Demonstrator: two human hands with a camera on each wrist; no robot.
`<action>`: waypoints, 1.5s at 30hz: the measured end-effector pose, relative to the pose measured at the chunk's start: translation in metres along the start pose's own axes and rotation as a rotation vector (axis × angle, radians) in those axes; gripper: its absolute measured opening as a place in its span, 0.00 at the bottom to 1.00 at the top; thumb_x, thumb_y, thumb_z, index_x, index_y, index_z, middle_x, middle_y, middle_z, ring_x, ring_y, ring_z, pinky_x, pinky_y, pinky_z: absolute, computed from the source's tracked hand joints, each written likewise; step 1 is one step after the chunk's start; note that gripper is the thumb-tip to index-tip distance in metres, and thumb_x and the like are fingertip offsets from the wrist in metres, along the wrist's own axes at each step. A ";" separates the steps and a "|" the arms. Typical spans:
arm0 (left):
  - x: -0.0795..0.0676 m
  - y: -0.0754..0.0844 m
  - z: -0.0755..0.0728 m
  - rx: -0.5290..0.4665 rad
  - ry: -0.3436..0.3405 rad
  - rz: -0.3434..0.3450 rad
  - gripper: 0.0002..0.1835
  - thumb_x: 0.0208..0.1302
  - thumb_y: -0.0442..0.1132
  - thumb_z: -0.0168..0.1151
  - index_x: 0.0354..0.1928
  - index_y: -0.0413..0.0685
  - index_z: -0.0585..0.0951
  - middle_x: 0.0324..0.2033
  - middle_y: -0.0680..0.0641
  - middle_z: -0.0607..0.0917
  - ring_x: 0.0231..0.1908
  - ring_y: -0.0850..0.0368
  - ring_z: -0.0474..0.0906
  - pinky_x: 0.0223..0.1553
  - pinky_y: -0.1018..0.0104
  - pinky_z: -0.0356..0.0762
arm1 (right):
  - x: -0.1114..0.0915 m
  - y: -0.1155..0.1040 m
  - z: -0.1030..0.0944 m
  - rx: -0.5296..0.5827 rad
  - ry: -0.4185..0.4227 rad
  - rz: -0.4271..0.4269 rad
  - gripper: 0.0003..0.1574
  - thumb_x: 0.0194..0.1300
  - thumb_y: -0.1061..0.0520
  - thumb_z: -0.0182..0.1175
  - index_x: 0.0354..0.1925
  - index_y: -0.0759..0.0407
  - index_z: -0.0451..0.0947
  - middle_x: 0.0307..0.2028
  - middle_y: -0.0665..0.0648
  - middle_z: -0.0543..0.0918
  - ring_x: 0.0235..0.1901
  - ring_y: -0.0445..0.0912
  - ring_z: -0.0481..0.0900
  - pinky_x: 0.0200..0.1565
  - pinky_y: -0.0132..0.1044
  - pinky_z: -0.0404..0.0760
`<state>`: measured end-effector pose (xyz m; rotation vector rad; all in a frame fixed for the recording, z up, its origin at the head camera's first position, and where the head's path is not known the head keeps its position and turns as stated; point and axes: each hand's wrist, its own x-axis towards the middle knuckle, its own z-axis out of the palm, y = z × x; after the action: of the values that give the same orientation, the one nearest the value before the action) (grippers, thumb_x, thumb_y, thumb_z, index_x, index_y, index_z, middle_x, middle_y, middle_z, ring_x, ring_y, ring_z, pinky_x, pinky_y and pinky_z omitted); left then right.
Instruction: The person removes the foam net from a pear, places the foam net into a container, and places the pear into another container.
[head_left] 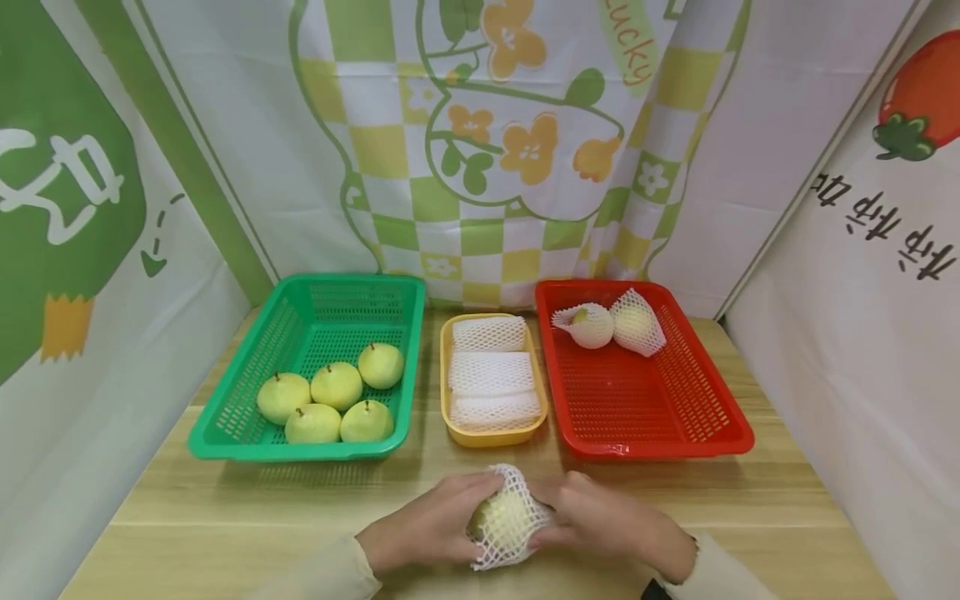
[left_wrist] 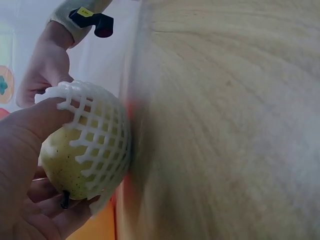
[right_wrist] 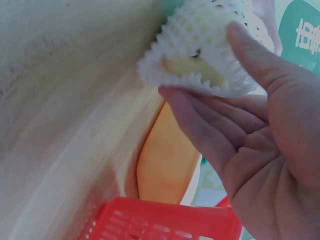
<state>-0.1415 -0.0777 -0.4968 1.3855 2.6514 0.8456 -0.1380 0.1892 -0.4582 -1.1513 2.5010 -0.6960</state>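
Observation:
A pale yellow-green pear point(left_wrist: 65, 162) sits inside a white foam net sleeve point(head_left: 510, 521), held just above the table's near side. My left hand point(head_left: 438, 521) grips it from the left, thumb over the net and fingers around the far side; the stem end shows bare there. From the other side, my right hand point(head_left: 603, 517) holds the sleeved pear, its thumb on the net and its fingers under the net's edge. In the right wrist view, some pear skin shows through the net's open end point(right_wrist: 195, 70).
A green basket point(head_left: 300, 450) at left holds several bare pears point(head_left: 337, 386). Folded foam nets point(head_left: 491, 371) fill a yellow bin point(head_left: 491, 437) in the middle. At right, a red basket point(head_left: 622, 408) contains two netted pears point(head_left: 636, 323). Printed curtains point(head_left: 495, 242) hang behind.

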 end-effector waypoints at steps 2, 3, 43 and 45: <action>-0.003 -0.002 -0.003 0.003 0.006 -0.009 0.41 0.46 0.39 0.81 0.65 0.40 0.77 0.60 0.45 0.86 0.60 0.55 0.83 0.65 0.62 0.83 | 0.000 0.000 -0.002 -0.006 0.004 -0.023 0.15 0.72 0.45 0.67 0.51 0.49 0.84 0.34 0.38 0.81 0.30 0.25 0.71 0.33 0.18 0.77; -0.005 -0.003 -0.005 0.004 0.008 -0.017 0.41 0.45 0.40 0.81 0.64 0.40 0.77 0.60 0.46 0.86 0.60 0.56 0.83 0.65 0.62 0.83 | 0.000 0.000 -0.002 -0.008 0.006 -0.035 0.09 0.73 0.48 0.67 0.48 0.48 0.84 0.33 0.38 0.82 0.29 0.25 0.70 0.33 0.17 0.77; -0.044 -0.021 -0.029 -0.027 0.064 -0.164 0.42 0.57 0.54 0.80 0.70 0.44 0.77 0.62 0.47 0.86 0.61 0.49 0.83 0.63 0.51 0.84 | 0.015 -0.026 -0.034 -0.183 0.081 -0.123 0.07 0.62 0.62 0.76 0.37 0.50 0.91 0.31 0.43 0.91 0.26 0.24 0.73 0.31 0.16 0.76; -0.046 -0.021 -0.030 -0.028 0.059 -0.180 0.42 0.56 0.54 0.81 0.70 0.44 0.77 0.63 0.46 0.85 0.63 0.47 0.83 0.64 0.48 0.83 | 0.013 -0.030 -0.046 -0.192 0.073 -0.137 0.07 0.62 0.62 0.75 0.37 0.50 0.91 0.29 0.42 0.90 0.24 0.24 0.69 0.28 0.15 0.73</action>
<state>-0.1380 -0.1361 -0.4907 1.1113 2.7441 0.9123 -0.1485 0.1763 -0.4044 -1.3983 2.6157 -0.5501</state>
